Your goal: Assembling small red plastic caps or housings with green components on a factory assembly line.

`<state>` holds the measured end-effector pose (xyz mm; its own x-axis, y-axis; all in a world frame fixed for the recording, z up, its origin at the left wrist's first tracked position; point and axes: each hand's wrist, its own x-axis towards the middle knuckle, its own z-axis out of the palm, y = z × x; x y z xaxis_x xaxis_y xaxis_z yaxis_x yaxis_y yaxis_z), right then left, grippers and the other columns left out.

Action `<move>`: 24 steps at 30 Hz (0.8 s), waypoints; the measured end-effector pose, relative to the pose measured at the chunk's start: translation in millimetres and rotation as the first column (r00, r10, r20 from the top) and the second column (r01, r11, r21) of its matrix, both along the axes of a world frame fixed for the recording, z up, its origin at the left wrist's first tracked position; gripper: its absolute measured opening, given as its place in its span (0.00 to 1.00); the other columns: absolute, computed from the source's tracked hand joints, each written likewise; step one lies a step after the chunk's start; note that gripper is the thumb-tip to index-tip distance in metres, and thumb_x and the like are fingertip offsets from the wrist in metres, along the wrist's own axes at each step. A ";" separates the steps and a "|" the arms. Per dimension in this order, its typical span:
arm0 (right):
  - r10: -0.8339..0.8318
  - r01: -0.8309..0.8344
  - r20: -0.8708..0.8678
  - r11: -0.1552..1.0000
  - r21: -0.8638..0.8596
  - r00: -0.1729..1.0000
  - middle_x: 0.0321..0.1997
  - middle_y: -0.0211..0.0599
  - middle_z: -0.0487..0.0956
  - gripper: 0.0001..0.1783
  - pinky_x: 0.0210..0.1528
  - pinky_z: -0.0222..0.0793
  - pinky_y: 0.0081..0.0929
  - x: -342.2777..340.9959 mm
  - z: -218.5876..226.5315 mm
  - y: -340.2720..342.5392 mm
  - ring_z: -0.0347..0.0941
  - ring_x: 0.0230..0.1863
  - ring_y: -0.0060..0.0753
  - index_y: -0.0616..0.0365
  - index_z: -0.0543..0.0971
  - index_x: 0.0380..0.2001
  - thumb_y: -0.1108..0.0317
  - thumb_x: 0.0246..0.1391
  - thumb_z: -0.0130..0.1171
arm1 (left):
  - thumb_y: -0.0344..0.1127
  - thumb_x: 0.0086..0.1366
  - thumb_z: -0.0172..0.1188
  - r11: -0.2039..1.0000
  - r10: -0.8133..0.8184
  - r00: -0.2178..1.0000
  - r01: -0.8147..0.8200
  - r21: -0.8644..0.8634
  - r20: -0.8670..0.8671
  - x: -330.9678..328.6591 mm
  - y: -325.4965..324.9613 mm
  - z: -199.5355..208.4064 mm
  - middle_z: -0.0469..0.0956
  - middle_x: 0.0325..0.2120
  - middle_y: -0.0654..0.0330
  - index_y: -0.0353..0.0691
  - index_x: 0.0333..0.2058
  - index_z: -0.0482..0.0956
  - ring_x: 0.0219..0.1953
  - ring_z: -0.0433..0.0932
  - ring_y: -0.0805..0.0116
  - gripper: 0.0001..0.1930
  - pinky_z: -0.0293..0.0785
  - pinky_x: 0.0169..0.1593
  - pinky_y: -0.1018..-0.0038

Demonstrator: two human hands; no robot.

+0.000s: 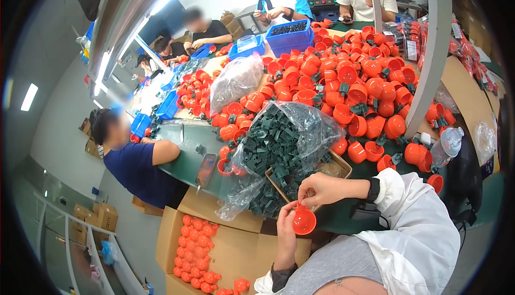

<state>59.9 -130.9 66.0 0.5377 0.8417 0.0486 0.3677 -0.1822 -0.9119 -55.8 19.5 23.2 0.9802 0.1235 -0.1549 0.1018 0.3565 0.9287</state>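
Observation:
A small red plastic cup (304, 222) is held in front of my body, its round mouth facing me. My left hand (287, 229) grips it by the left side, with the fingers closed at its upper edge. From the right, my right hand (324, 189) pinches at the narrow neck on top of the cup; its fingertips hide whatever small part may be there. Just beyond my hands, dark green plastic clips (271, 139) spill from a clear plastic bag (316, 128) into a shallow cardboard tray (342, 167).
A large heap of red cups (370, 86), many with green clips, covers the table beyond. At lower left, an open carton (170, 241) holds rows of red cups. A phone (206, 169) lies near the table edge. Several co-workers sit around, one in dark blue (131, 163) at left.

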 end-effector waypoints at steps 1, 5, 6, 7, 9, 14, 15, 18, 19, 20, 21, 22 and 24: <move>0.010 -0.010 -0.006 1.000 -0.001 1.000 0.24 0.39 0.78 0.09 0.29 0.69 0.23 -0.8 -0.6 0.3 0.74 0.25 0.28 0.63 0.78 0.27 0.69 0.44 0.59 | 0.33 0.64 0.43 1.000 -0.005 1.000 0.005 -0.008 -0.019 -3.3 1.0 0.7 0.74 0.38 0.57 0.32 0.46 0.67 0.39 0.73 0.74 0.15 0.68 0.44 0.81; -0.038 0.036 0.065 0.999 0.027 0.997 0.24 0.35 0.76 0.07 0.28 0.68 0.22 2.1 2.0 -2.7 0.73 0.25 0.25 0.62 0.78 0.26 0.69 0.44 0.60 | 0.33 0.64 0.44 0.999 -0.019 1.000 0.019 0.035 0.006 0.0 2.1 2.9 0.73 0.39 0.58 0.33 0.46 0.68 0.40 0.72 0.75 0.14 0.67 0.45 0.81; -0.045 0.043 0.080 0.999 0.024 0.996 0.23 0.35 0.76 0.07 0.28 0.68 0.21 0.0 1.2 -3.3 0.73 0.25 0.24 0.62 0.77 0.26 0.69 0.44 0.60 | 0.33 0.65 0.44 0.999 -0.031 1.000 0.031 0.030 0.000 -1.0 1.4 4.2 0.73 0.39 0.59 0.34 0.47 0.68 0.40 0.72 0.76 0.14 0.66 0.46 0.81; -0.056 0.054 0.102 0.998 0.024 0.993 0.23 0.34 0.76 0.08 0.27 0.68 0.20 1.0 0.8 -3.7 0.72 0.24 0.23 0.62 0.77 0.26 0.69 0.44 0.60 | 0.33 0.65 0.44 0.999 -0.047 0.999 0.047 0.026 0.003 1.2 0.9 5.4 0.73 0.39 0.60 0.34 0.47 0.68 0.41 0.71 0.76 0.14 0.66 0.46 0.82; -0.047 0.046 0.044 0.999 0.022 0.998 0.23 0.33 0.76 0.08 0.27 0.67 0.19 2.2 0.9 -3.2 0.72 0.24 0.21 0.62 0.76 0.26 0.69 0.43 0.61 | 0.32 0.62 0.42 0.997 -0.025 1.000 0.025 0.074 0.000 1.8 -0.3 8.2 0.74 0.39 0.52 0.30 0.48 0.66 0.42 0.74 0.69 0.17 0.69 0.47 0.77; -0.029 0.034 -0.129 0.999 0.035 0.991 0.22 0.30 0.76 0.09 0.26 0.67 0.17 5.0 -10.7 -4.3 0.72 0.24 0.18 0.63 0.75 0.26 0.70 0.42 0.62 | 0.32 0.62 0.44 0.982 -0.113 0.988 0.096 0.161 0.102 0.2 1.5 7.6 0.75 0.39 0.54 0.30 0.48 0.68 0.41 0.75 0.71 0.17 0.69 0.46 0.78; -0.036 0.038 -0.107 0.999 0.015 0.994 0.22 0.31 0.76 0.09 0.27 0.67 0.17 4.4 -12.7 -4.0 0.72 0.24 0.18 0.63 0.75 0.27 0.70 0.43 0.62 | 0.32 0.62 0.44 0.982 -0.115 0.988 0.097 0.163 0.104 1.4 1.9 6.6 0.75 0.39 0.54 0.30 0.48 0.68 0.41 0.75 0.71 0.17 0.69 0.46 0.78; -0.027 0.029 -0.121 0.999 0.021 0.992 0.24 0.31 0.76 0.08 0.30 0.68 0.17 6.0 -13.5 -7.5 0.72 0.27 0.18 0.63 0.75 0.28 0.72 0.44 0.61 | 0.33 0.63 0.43 0.988 -0.088 0.995 0.080 0.134 0.055 3.5 2.4 6.0 0.75 0.39 0.54 0.30 0.47 0.69 0.41 0.75 0.70 0.17 0.69 0.45 0.78; -0.012 0.020 -0.155 0.999 0.048 0.988 0.26 0.31 0.76 0.07 0.32 0.69 0.18 6.4 -12.5 -9.6 0.73 0.29 0.19 0.63 0.75 0.29 0.73 0.46 0.59 | 0.33 0.63 0.42 0.997 -0.065 0.998 0.064 0.044 0.020 4.8 0.6 8.6 0.75 0.39 0.54 0.30 0.47 0.69 0.41 0.75 0.71 0.17 0.69 0.45 0.79; -0.009 0.017 -0.154 0.999 0.047 0.988 0.26 0.31 0.76 0.07 0.32 0.69 0.18 4.3 -11.1 -11.2 0.73 0.29 0.19 0.63 0.75 0.29 0.73 0.46 0.59 | 0.34 0.63 0.42 0.998 -0.046 0.999 0.045 -0.045 -0.017 5.6 -0.6 10.1 0.75 0.39 0.55 0.31 0.47 0.68 0.40 0.75 0.71 0.17 0.70 0.44 0.79; 0.000 0.029 -0.161 0.984 0.178 0.987 0.28 0.32 0.75 0.05 0.34 0.69 0.19 0.3 -8.8 -13.3 0.73 0.31 0.22 0.64 0.75 0.30 0.75 0.47 0.57 | 0.34 0.63 0.42 0.998 -0.043 0.999 0.042 -0.046 -0.016 6.7 -0.4 8.6 0.75 0.39 0.55 0.31 0.47 0.68 0.40 0.75 0.71 0.17 0.70 0.44 0.79; 0.016 0.037 -0.170 0.952 0.303 0.985 0.30 0.33 0.75 0.05 0.35 0.69 0.21 -3.7 -6.0 -15.4 0.74 0.33 0.25 0.64 0.75 0.31 0.77 0.48 0.55 | 0.34 0.63 0.41 1.000 -0.009 0.999 0.008 -0.027 -0.038 7.1 -0.8 5.0 0.75 0.38 0.56 0.31 0.46 0.68 0.39 0.75 0.72 0.16 0.70 0.43 0.79; -0.042 0.035 0.025 0.972 0.231 0.999 0.31 0.35 0.74 0.05 0.36 0.69 0.23 -13.3 9.2 -15.2 0.74 0.34 0.30 0.64 0.75 0.31 0.78 0.48 0.54 | 0.34 0.63 0.41 0.999 0.034 0.998 -0.034 -0.002 -0.059 7.3 2.1 3.6 0.75 0.37 0.57 0.32 0.46 0.68 0.38 0.75 0.73 0.16 0.70 0.42 0.80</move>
